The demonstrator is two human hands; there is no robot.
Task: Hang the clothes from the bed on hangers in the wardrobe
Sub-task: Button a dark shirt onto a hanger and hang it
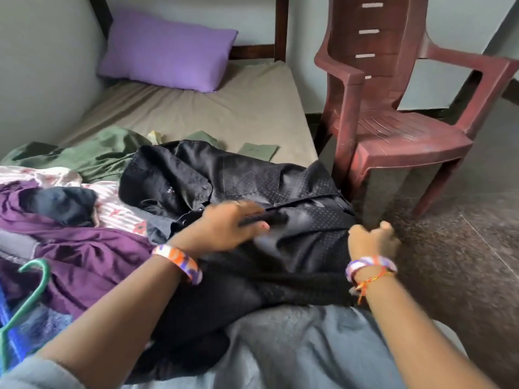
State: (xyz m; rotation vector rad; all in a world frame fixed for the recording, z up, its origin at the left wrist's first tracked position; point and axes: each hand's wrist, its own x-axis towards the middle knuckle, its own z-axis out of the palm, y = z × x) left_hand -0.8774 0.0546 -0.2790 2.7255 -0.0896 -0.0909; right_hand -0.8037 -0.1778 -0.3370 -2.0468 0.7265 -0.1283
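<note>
A black dotted shirt [252,178] lies spread across the near part of the bed [224,108], collar to the left. My left hand [224,226] rests on its front and pinches a dark fold of the shirt between thumb and fingers. My right hand [373,240] grips the shirt's right edge at the side of the bed, fingers curled. A green hanger [28,293] lies at the lower left on the pile of clothes. The wardrobe is out of view.
A purple garment [84,248], a striped floral cloth [112,209], a dark blue piece [64,203] and a green garment [92,158] lie on the bed's left. A purple pillow [168,49] sits at the head. Stacked maroon plastic chairs [398,119] stand right of the bed.
</note>
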